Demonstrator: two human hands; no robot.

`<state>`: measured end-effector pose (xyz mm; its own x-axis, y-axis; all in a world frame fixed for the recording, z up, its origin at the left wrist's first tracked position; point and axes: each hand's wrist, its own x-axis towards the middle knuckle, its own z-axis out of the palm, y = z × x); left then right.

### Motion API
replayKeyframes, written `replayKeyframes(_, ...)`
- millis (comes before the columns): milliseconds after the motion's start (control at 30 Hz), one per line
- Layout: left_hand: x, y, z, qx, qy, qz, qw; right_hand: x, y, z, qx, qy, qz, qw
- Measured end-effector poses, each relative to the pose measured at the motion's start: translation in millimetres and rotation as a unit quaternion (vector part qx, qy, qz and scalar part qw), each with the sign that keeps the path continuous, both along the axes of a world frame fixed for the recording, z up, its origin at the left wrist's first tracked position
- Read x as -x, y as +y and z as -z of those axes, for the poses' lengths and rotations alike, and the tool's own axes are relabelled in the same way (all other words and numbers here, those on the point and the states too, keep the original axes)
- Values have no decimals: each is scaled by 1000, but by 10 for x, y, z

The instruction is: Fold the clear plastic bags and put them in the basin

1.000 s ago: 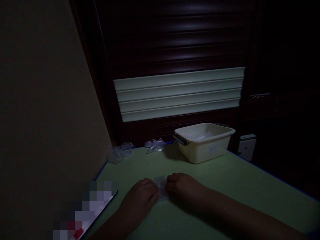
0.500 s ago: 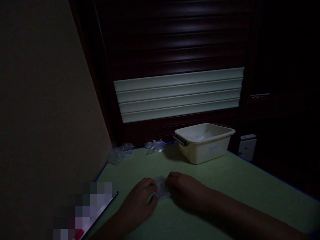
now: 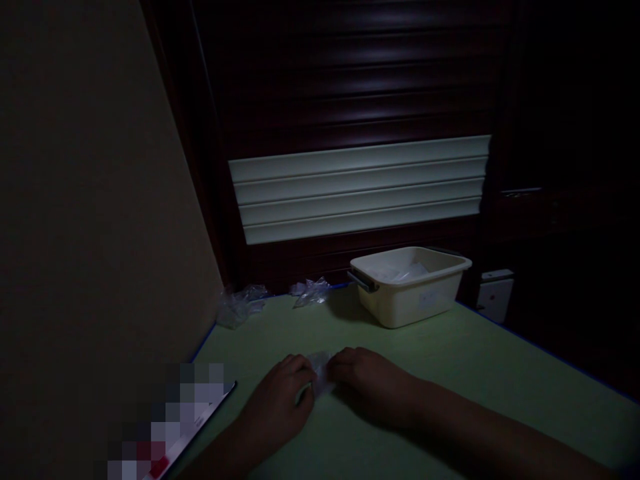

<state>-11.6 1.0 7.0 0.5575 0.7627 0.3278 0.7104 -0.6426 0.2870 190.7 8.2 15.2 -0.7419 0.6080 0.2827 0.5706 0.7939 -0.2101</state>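
Observation:
The scene is dim. My left hand (image 3: 280,403) and my right hand (image 3: 373,380) rest close together on the green table top (image 3: 450,360). Between their fingertips lies a small clear plastic piece (image 3: 321,377), pale and crumpled, perhaps a little bag. Both hands have curled fingers pinching its two sides. Most of the piece is covered by my fingers.
A cream plastic tub (image 3: 410,285) with pale contents stands at the back. Two crumpled clear wrappers (image 3: 240,303) (image 3: 310,291) lie at the back left by the wall. A blurred-out flat sheet (image 3: 170,427) sits at the near left. A dark roller shutter (image 3: 360,187) rises behind.
The hands have drawn slightly closer over the plastic piece, which shows less than before. Nothing else has moved.

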Motion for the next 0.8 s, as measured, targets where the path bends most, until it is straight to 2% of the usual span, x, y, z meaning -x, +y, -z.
replayKeyframes(267, -9, -3, -6, 22, -11, -24, 999, 14, -37, -55, 61, 50, 56, 995)
replayKeyframes(500, 22, 25, 42, 13, -11, -7, 1000, 22, -3, -15, 77, 78, 55, 992)
replayKeyframes(667, 31, 75, 88, 30, -57, -13, 998, 26, -17, -27, 90, 101, 63, 989)
replayKeyframes(800, 16, 106, 104, 39, -94, -41, 994, 28, -4, -36, 134, 130, 80, 979)
